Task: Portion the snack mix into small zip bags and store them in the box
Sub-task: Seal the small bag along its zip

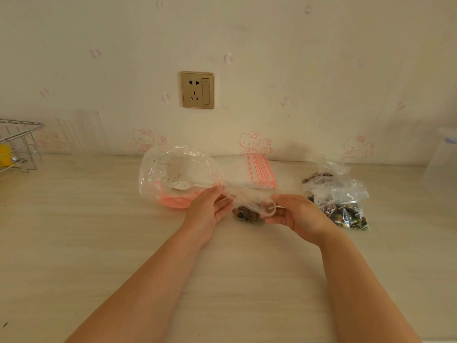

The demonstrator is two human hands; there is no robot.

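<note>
A small clear zip bag (249,203) with dark snack mix (248,215) at its bottom stands on the table between my hands. My left hand (210,209) pinches its top edge on the left, and my right hand (294,214) holds the right side. Behind lies a stack of empty zip bags with red strips (259,173). A large clear bag (173,174) at the left holds a white spoon (181,185) over a pink bowl (173,201). Filled snack bags (343,206) lie to the right.
A wire rack (17,144) with a yellow item stands at the far left. A clear plastic box (442,157) sits at the right edge. A wall socket (197,90) is on the wall behind. A light wooden tabletop (99,231) spreads in front.
</note>
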